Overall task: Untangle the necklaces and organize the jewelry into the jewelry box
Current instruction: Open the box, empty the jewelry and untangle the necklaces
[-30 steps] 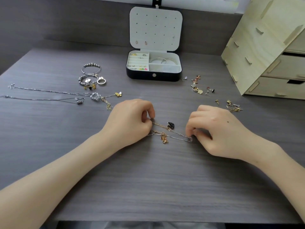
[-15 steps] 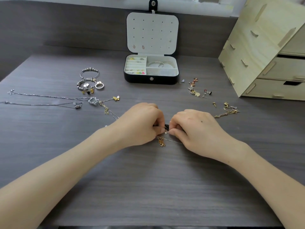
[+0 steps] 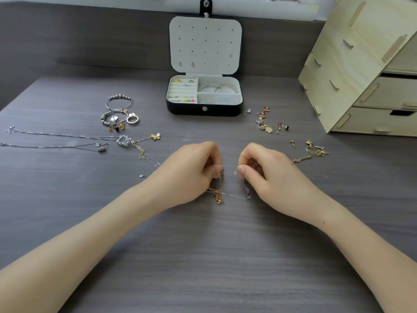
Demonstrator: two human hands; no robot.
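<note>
My left hand (image 3: 191,175): fingers curled in, thumb and fingertips pinching one end of the tangled necklaces (image 3: 228,195); what sits between the fingertips is too small to make out.
My right hand (image 3: 270,177): also curled, thumb and forefinger pinching a thin silver strand of the same tangle, which drops from my fingers to the table (image 3: 203,256).
Gap between hands: narrow, with my knuckles apart and not touching.
Tangle: lies on the table just below both hands, a gold clump under my left fingers and a silver loop running across to my right.
Left of my hands: two long silver necklaces (image 3: 61,135) laid out straight, ending in a square pendant (image 3: 123,140) and a butterfly charm (image 3: 155,136).
Behind those: beaded bracelets (image 3: 118,102) and a ring (image 3: 132,119), close together.
Right of my hands: a gold chain (image 3: 310,154) bunched up, with loose earrings (image 3: 264,123) scattered beyond it.
Jewelry box (image 3: 204,108): straight ahead at the back of the table, well apart from my hands, with its lid (image 3: 205,44) standing open. Small pieces sit in the left slots and bangles in the right rear compartment.
Far right: a wooden drawer unit (image 3: 365,71).
</note>
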